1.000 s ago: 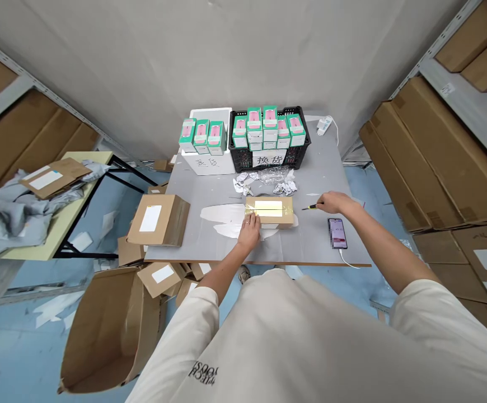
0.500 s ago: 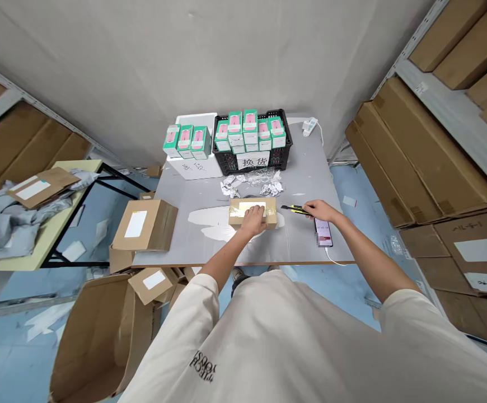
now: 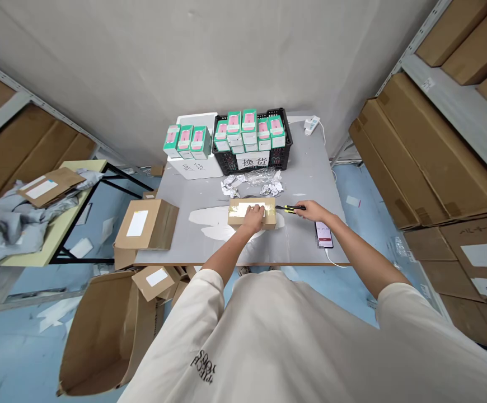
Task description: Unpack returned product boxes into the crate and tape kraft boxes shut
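Brown taped carton (image 3: pixel 235 220) on the bench (image 3: pixel 302 168): we should steady it with our left hand (image 3: pixel 254 217) spread flat, while our right hand (image 3: pixel 309 211), gripping the cutter (image 3: pixel 289 208), slices shallowly.

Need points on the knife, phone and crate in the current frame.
Knife (image 3: pixel 290 209): head view, on the handle.
Phone (image 3: pixel 323 232): head view, on the screen.
Crate (image 3: pixel 226 164): head view, on the front wall, left of the sign.
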Demonstrator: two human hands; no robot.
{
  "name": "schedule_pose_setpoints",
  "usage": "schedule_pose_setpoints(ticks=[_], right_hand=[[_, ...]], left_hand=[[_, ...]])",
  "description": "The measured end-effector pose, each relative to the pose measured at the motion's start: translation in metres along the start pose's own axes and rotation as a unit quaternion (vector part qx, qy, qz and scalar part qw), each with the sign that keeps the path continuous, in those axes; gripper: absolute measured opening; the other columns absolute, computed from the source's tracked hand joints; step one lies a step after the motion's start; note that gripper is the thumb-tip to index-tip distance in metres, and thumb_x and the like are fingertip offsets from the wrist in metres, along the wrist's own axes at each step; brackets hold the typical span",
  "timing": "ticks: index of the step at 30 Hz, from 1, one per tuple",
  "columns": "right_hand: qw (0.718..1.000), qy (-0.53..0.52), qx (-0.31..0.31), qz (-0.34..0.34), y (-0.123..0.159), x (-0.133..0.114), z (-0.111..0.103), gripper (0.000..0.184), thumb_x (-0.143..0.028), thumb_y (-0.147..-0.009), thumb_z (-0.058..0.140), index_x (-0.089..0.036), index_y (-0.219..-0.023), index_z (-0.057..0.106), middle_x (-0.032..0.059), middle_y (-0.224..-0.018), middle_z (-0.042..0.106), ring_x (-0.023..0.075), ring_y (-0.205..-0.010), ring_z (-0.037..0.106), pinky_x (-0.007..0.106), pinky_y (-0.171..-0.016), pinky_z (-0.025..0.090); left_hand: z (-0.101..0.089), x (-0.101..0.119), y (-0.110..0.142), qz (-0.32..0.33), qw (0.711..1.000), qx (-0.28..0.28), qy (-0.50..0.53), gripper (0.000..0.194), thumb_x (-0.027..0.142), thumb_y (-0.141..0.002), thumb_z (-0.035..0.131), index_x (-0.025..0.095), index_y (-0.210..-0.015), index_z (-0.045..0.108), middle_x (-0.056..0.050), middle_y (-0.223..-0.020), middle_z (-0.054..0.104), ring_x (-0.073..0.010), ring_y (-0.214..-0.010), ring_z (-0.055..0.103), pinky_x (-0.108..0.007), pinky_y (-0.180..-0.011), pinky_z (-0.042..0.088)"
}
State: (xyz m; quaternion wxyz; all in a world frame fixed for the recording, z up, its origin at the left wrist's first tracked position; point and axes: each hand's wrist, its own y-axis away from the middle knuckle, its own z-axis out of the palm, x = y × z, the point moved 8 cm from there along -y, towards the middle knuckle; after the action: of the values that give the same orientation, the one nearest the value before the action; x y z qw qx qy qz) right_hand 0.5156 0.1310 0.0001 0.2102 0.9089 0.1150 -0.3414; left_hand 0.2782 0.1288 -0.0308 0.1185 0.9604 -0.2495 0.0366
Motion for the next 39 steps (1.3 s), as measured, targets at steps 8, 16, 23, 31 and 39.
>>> schedule_pose_setpoints(ticks=[8, 16, 23, 31, 39], right_hand=[[0.960, 0.267, -0.046, -0.065, -0.053, -0.027, -0.001, 0.027, -0.032, -0.094, 0.055, -0.029, -0.111, 0.075, 0.0067, -0.099, 0.076, 0.0248, -0.088, 0.066, 0.031, -0.073, 0.039], [0.962, 0.242, -0.114, -0.056, -0.074, -0.024, 0.010, 0.022, -0.032, -0.091, 0.057, -0.028, -0.103, 0.075, 0.0043, -0.092, 0.074, 0.0219, -0.081, 0.062, 0.030, -0.072, 0.039], [0.985, 0.028, -0.169, -0.005, -0.040, 0.010, 0.024, 0.032, -0.049, -0.089, 0.057, -0.022, -0.097, 0.072, 0.0003, -0.074, 0.067, 0.0154, -0.066, 0.054, 0.025, -0.064, 0.039], [0.982, -0.124, -0.140, 0.034, -0.019, 0.015, 0.055, 0.045, -0.061, -0.089, 0.057, -0.020, -0.103, 0.068, -0.0001, -0.075, 0.066, 0.0131, -0.062, 0.057, 0.022, -0.056, 0.043], [0.974, -0.179, -0.134, 0.038, -0.002, 0.014, 0.071, 0.042, -0.060, -0.089, 0.059, -0.021, -0.099, 0.069, -0.0009, -0.071, 0.067, 0.0140, -0.064, 0.060, 0.022, -0.056, 0.045]], left_hand=[[0.002, 0.003, 0.007, 0.023, 0.999, 0.032, -0.010, 0.059, 0.022, -0.080, 0.076, 0.016, -0.130, 0.045, -0.017, -0.131, 0.053, -0.0324, -0.129, 0.051, -0.048, -0.118, 0.029], [0.009, -0.002, 0.006, 0.035, 0.998, 0.047, 0.006, 0.060, 0.023, -0.080, 0.075, 0.017, -0.132, 0.045, -0.016, -0.129, 0.055, -0.0330, -0.128, 0.051, -0.050, -0.116, 0.032], [0.008, -0.003, 0.008, 0.030, 0.998, 0.044, 0.017, 0.061, 0.022, -0.081, 0.075, 0.014, -0.133, 0.046, -0.018, -0.130, 0.053, -0.0324, -0.129, 0.051, -0.048, -0.118, 0.030], [0.005, -0.001, 0.007, 0.035, 0.998, 0.044, -0.003, 0.057, 0.025, -0.083, 0.073, 0.018, -0.133, 0.046, -0.016, -0.129, 0.056, -0.0311, -0.128, 0.053, -0.049, -0.119, 0.027], [0.007, -0.006, 0.004, 0.028, 0.999, 0.037, 0.010, 0.055, 0.028, -0.084, 0.072, 0.019, -0.133, 0.047, -0.015, -0.130, 0.055, -0.0306, -0.125, 0.057, -0.050, -0.122, 0.022]])
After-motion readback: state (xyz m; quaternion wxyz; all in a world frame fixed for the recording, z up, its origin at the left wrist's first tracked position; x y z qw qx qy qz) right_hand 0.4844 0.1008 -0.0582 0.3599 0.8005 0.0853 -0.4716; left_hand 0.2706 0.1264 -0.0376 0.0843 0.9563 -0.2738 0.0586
